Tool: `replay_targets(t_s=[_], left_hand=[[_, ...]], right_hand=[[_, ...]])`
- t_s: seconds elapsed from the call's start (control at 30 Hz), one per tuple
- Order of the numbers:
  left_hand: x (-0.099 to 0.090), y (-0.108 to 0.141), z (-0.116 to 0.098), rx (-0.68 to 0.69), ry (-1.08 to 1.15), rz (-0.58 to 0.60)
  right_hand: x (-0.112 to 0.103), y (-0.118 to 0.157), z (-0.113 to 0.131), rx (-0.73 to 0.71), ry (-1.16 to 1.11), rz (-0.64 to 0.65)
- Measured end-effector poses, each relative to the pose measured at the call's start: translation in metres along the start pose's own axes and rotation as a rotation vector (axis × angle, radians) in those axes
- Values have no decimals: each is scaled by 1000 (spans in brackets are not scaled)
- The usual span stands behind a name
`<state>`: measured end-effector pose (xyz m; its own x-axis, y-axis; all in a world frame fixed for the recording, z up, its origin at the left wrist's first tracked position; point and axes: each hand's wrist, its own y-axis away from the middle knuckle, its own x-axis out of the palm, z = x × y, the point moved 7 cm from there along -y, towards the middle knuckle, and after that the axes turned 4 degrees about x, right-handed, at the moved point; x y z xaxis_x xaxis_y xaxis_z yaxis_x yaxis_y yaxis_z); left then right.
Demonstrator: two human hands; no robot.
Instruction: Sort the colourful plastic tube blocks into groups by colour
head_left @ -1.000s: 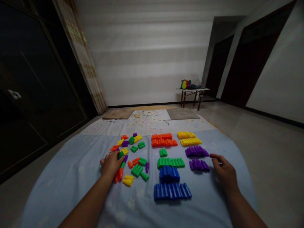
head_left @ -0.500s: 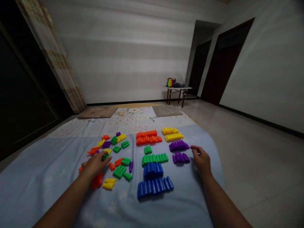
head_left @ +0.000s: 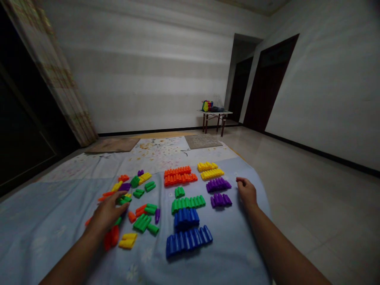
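My left hand (head_left: 108, 211) is over the loose pile on the left, thumb and fingers closed around green bullet-shaped plastic blocks (head_left: 124, 200). Red-orange blocks (head_left: 111, 237) lie under its wrist, partly hidden. Mixed pieces lie around it: a yellow cluster (head_left: 128, 240), green blocks (head_left: 142, 223) and a purple block (head_left: 157, 215). My right hand (head_left: 247, 192) hovers at the right with its fingers curled shut and nothing visible in them. It is apart from two nearby purple rows (head_left: 219, 185), whose nearer row (head_left: 221, 200) is shorter.
Sorted rows of orange (head_left: 180, 179), yellow (head_left: 212, 173), green (head_left: 188, 203) and blue blocks (head_left: 189, 240) lie mid-bed on a light blue sheet (head_left: 231, 245). Two mats (head_left: 203, 141) lie at the far edge. A small table (head_left: 215, 113) with a colourful bag stands beyond.
The view has turned slightly, so everything sits further left. My right hand has drawn a little away from the purple row and its fingers are more curled. My left hand remains at the green blocks.
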<state>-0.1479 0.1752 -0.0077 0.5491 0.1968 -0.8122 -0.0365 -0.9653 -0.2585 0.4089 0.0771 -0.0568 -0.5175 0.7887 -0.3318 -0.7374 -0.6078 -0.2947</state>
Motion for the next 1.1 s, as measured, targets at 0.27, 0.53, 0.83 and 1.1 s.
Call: replay_targets(t_s=[0.27,0.53,0.83,1.1], left_hand=[[37,8,-103,170,132,116],[93,23,-194,284,241,424],[125,23,-220,263,-50,559],[128,29,-216,251,-108,619]], right_hand=[[1,8,-10,-12,27,27],[2,8,-5,-10,5,49],[2,8,-2,-19,-22,51],[2,8,-5,-13,-27,51]])
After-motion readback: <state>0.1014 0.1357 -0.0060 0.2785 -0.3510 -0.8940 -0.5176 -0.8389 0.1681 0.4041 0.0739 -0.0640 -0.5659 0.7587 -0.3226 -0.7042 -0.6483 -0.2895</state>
